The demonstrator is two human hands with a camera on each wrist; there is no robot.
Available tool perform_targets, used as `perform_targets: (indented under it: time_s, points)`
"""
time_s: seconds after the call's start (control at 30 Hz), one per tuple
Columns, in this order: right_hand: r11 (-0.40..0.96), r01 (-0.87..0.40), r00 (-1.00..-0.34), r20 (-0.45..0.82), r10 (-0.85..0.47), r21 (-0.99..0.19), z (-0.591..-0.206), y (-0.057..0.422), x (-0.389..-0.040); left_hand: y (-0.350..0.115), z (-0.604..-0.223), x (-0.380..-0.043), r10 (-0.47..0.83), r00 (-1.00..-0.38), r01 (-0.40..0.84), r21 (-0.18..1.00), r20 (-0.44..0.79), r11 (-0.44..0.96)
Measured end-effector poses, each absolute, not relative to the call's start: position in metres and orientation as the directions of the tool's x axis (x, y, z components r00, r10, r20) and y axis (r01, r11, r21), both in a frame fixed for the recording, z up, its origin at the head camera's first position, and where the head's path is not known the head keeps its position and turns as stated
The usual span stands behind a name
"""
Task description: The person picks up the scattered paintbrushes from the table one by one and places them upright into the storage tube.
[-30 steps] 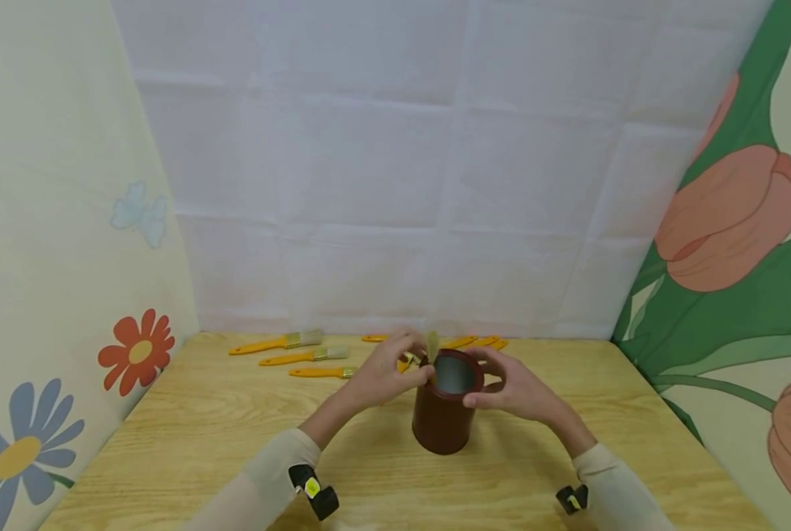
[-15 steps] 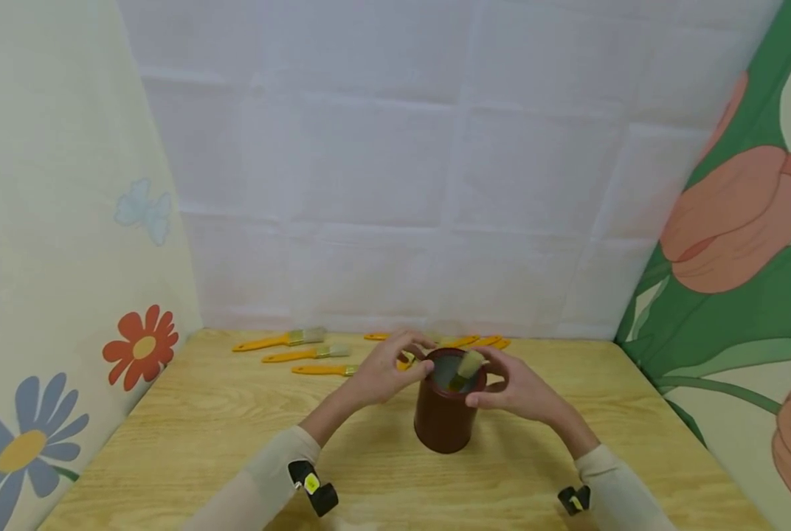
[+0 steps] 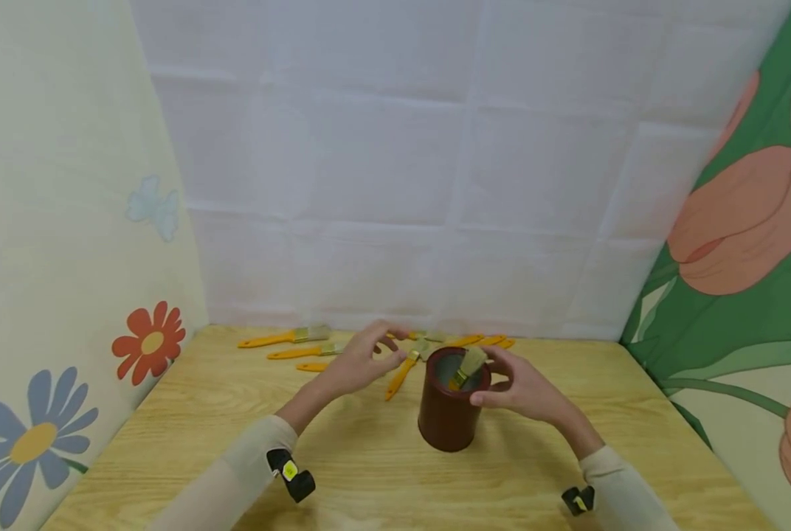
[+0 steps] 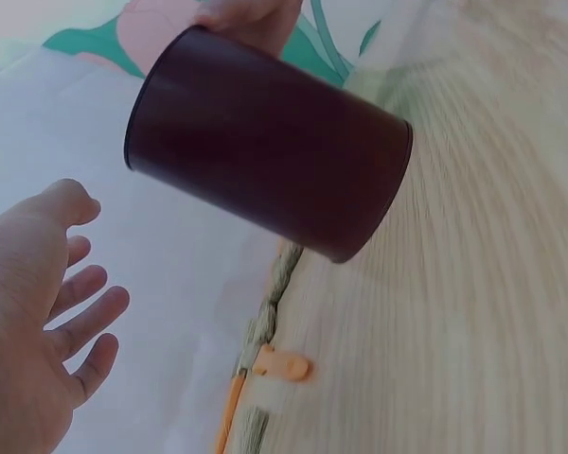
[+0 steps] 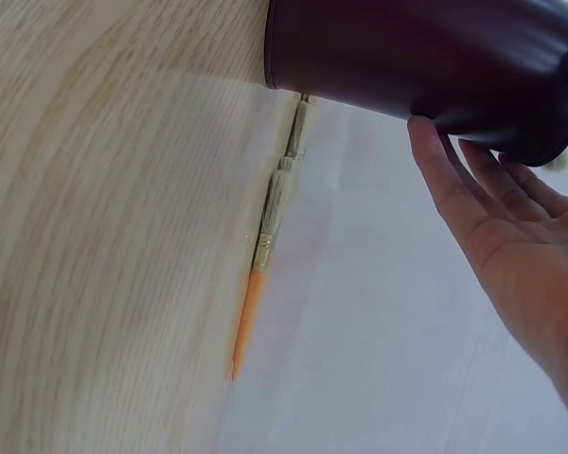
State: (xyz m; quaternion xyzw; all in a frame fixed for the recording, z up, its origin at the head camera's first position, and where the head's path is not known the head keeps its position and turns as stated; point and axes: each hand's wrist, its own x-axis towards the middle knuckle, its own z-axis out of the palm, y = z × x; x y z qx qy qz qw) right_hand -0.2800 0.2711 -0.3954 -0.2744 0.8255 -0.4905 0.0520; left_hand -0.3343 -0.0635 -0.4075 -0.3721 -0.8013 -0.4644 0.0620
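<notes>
A dark reddish-brown cylindrical canister (image 3: 450, 422) stands upright on the wooden table, its inside grey. One paintbrush (image 3: 472, 361) leans in it, pale bristles up past the rim and handle down inside. My right hand (image 3: 518, 387) holds the canister near its rim from the right, thumb at the front and fingers farther back; in the right wrist view its fingertips touch the canister wall. My left hand (image 3: 361, 361), apart from the canister on its left, has loosely spread fingers and holds nothing. It hovers near a paintbrush (image 3: 401, 377) with an orange handle lying behind the canister's left side.
At the back left lie several orange-handled paintbrushes (image 3: 271, 341), one partly hidden by my left hand. More orange handles (image 3: 465, 341) show behind the canister. A white sheet (image 3: 382, 184) hangs behind the table (image 3: 369, 472), with flower-printed cloths on both sides.
The paintbrush, earlier upright at my left fingertips by the rim, has dropped into the canister and leans right. My left hand has moved away leftward; the right hand stays on the rim.
</notes>
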Motion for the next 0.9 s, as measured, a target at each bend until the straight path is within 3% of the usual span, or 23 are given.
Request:
perform_targets:
  time_s: [0.3, 0.57, 0.9]
  points:
    - [0.366, -0.395, -0.845, 0.177, -0.505, -0.842, -0.397, 0.273, -0.281, -0.088, -0.419, -0.353, 0.551, -0.752, 0.622, 0.664, 0.362, 0.414]
    - [0.391, -0.378, -0.856, 0.156, -0.493, -0.839, -0.395, 0.274, -0.28, -0.104, -0.424, -0.362, 0.592, -0.763, 0.64, 0.431, 0.258, 0.636]
    - [0.379, -0.389, -0.849, 0.167, -0.501, -0.84, -0.396, 0.274, -0.281, -0.12, -0.435, -0.376, 0.606, -0.787, 0.613, 0.238, 0.113, 0.753]
